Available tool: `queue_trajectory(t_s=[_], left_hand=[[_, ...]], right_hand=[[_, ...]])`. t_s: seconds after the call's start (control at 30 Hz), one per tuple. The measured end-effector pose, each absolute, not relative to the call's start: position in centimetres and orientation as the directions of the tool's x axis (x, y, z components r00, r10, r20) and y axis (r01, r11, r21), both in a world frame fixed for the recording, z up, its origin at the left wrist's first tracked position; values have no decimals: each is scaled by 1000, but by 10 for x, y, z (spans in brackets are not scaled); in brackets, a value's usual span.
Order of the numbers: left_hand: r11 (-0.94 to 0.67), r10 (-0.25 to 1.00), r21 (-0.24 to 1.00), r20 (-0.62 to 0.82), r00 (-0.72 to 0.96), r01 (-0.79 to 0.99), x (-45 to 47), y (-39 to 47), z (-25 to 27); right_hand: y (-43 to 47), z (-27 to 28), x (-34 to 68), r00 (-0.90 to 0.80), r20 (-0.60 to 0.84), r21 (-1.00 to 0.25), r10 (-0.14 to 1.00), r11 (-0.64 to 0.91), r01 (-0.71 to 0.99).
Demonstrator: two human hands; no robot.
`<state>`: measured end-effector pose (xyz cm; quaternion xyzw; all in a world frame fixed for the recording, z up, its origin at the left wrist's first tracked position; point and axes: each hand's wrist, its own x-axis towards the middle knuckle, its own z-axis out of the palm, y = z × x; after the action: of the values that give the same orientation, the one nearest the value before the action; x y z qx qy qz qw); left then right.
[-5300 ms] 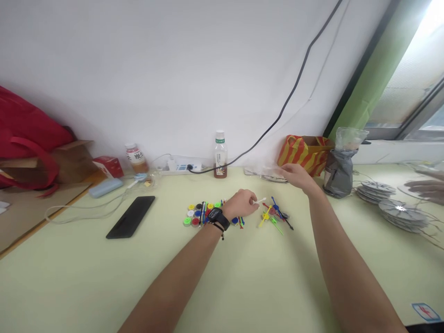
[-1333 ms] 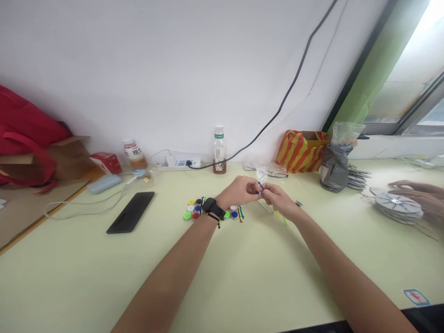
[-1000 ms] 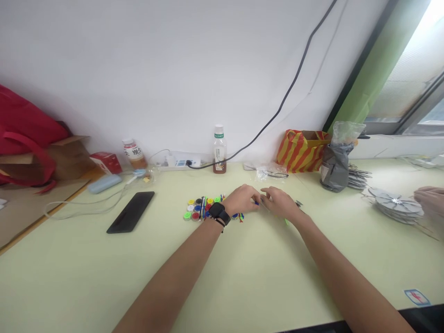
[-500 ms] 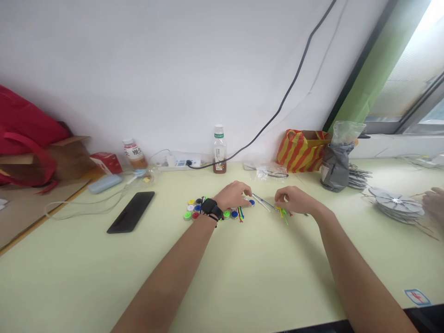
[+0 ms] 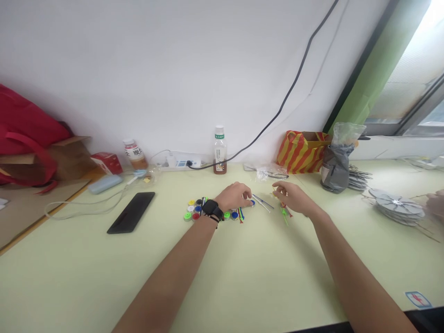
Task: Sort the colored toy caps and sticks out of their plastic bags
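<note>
My left hand [image 5: 236,196], wearing a black watch [image 5: 212,209], hovers low over the table with curled fingers and a gap between thumb and index. Just beyond its thumb lies a small round piece with a blue top [image 5: 252,203]. Beneath and left of the wrist are several coloured round pieces [image 5: 188,216], partly hidden. Between the hands rest thin white and dark blue sticks [image 5: 262,203]. My right hand [image 5: 288,196] pinches a thin yellow stick [image 5: 274,194], mostly covered by the fingers. Green and red sticks [image 5: 285,215] lie below that hand.
A black phone [image 5: 131,212] lies at left. Along the wall stand a drink bottle [image 5: 219,152], a power strip [image 5: 187,162] and a striped bag [image 5: 300,151]. At right are stacked grey discs [image 5: 397,206] and another person's hand [image 5: 435,203].
My right hand has lifted slightly and shifted left, taking a yellow stick from the small pile beneath it. My left hand has stayed nearly still.
</note>
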<state>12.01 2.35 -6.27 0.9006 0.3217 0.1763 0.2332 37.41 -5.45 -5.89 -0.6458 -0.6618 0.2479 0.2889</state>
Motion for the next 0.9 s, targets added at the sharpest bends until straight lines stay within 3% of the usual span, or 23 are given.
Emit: queue_trajectory(t_s=[0.2, 0.3, 0.6, 0.7, 0.77, 0.83, 0.9], left_hand=[[-623, 671, 730, 317, 670, 279, 120, 19, -42], [-567, 625, 810, 303, 719, 151, 120, 13, -35], [-603, 553, 793, 343, 759, 81, 123, 7, -32], [-600, 528, 797, 323, 786, 75, 122, 6, -30], [-598, 553, 794, 307, 774, 113, 121, 6, -32], [-598, 568, 786, 276, 775, 158, 121, 6, -34], [-606, 537, 774, 229, 812, 182, 123, 4, -37]], right_hand=[[-54, -58, 343, -46, 169, -927, 984, 175, 331], [-53, -61, 325, -64, 152, -972, 986, 161, 173], [-58, -59, 307, -119, 108, -994, 987, 106, -25], [-58, -62, 309, -144, 101, -993, 984, 109, 48], [-55, -67, 314, -101, 107, -973, 989, 125, 195], [-49, -73, 323, -15, 193, -893, 981, 182, 413], [-44, -80, 333, 39, 329, -737, 944, 230, 635]])
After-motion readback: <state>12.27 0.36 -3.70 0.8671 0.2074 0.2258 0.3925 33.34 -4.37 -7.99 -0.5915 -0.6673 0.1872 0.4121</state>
